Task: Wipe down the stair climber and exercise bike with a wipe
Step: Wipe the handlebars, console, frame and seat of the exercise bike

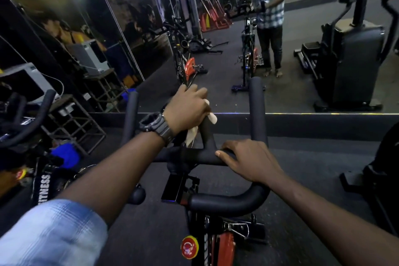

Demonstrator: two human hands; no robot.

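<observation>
I stand behind the exercise bike [218, 242], looking down on its black handlebars [194, 156]. My left hand [187, 107], with a dark watch on the wrist, grips a pale wipe [212, 117] around the central upright loop of the bars. The wipe's ends hang out below the fingers. My right hand [248, 158] rests flat on the crossbar just right of the middle, fingers curled over it. The stair climber [384, 168] shows only as a dark edge at the right; its mirror image [356, 49] stands in the wall mirror ahead.
A large wall mirror [280, 93] faces me, reflecting a person at the bike. Another bike [26, 127] stands close on my left, with a blue cloth [67, 154] on it. A metal stand with a monitor [28, 80] is at the left wall.
</observation>
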